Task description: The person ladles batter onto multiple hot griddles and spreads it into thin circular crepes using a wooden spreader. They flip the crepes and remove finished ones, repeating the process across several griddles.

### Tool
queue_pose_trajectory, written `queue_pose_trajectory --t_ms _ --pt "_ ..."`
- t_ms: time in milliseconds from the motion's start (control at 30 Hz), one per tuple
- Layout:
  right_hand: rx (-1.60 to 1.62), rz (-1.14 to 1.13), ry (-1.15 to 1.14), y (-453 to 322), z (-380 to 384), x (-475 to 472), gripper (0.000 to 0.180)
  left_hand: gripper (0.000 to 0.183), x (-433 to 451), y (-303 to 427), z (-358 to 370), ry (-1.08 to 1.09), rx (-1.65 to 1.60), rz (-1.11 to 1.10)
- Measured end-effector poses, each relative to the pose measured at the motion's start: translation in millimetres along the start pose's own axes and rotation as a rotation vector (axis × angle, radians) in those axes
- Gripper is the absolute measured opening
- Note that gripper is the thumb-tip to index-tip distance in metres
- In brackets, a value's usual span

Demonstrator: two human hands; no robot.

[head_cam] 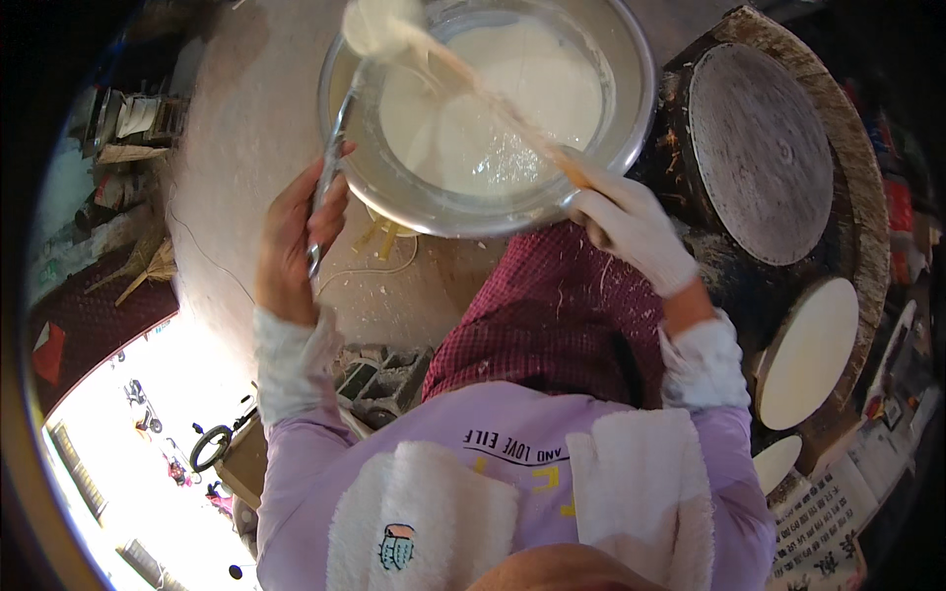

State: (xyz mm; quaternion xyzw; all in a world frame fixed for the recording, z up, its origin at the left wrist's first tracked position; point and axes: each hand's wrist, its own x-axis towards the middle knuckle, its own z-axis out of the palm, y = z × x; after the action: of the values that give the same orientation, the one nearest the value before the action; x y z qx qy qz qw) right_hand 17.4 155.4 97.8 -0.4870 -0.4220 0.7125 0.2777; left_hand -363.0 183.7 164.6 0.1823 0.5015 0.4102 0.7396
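Note:
My bare left hand (307,221) grips the metal handle (332,148) of a ladle-like tool. The blurred, pale-coated head (380,29) is at the basin's far left rim. A white glove covers my right hand (628,214), which is closed around a wooden stick (510,111). The stick slants over the basin, and its far end meets or overlaps the ladle head; which one cannot be told. Below both tools, a wide metal basin (473,221) holds a pale, batter-like liquid (488,125) with a shiny, bubbly patch.
To the right, a round dark griddle plate (761,155) lies within a rough-edged stand (865,214). Nearer are a pale round disc (809,354) and a smaller one (776,462). A cable (369,270) runs over the floor. Hollow blocks (388,380) stand by my left side.

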Motion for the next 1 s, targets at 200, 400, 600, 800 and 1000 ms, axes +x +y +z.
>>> queue_pose_trajectory --t_ms 200,400,600,800,1000 --pt "-0.171 0.176 0.160 -51 1 -115 0.055 0.045 -81 -18 32 -0.061 0.359 0.110" --pt "-0.468 0.218 0.003 -16 -19 -101 0.055 0.037 47 -117 -56 -0.007 1.303 0.287" --pt "-0.749 0.485 -0.194 -61 -11 -61 0.059 0.028 135 -101 -71 0.041 1.955 0.572" --pt "-0.764 0.449 -0.178 -70 -8 -15 0.059 0.029 174 -127 -103 -0.114 1.652 0.053" --pt "-0.920 0.481 -0.171 -31 -12 27 0.060 0.034 137 -114 -76 -0.190 1.031 -0.501"
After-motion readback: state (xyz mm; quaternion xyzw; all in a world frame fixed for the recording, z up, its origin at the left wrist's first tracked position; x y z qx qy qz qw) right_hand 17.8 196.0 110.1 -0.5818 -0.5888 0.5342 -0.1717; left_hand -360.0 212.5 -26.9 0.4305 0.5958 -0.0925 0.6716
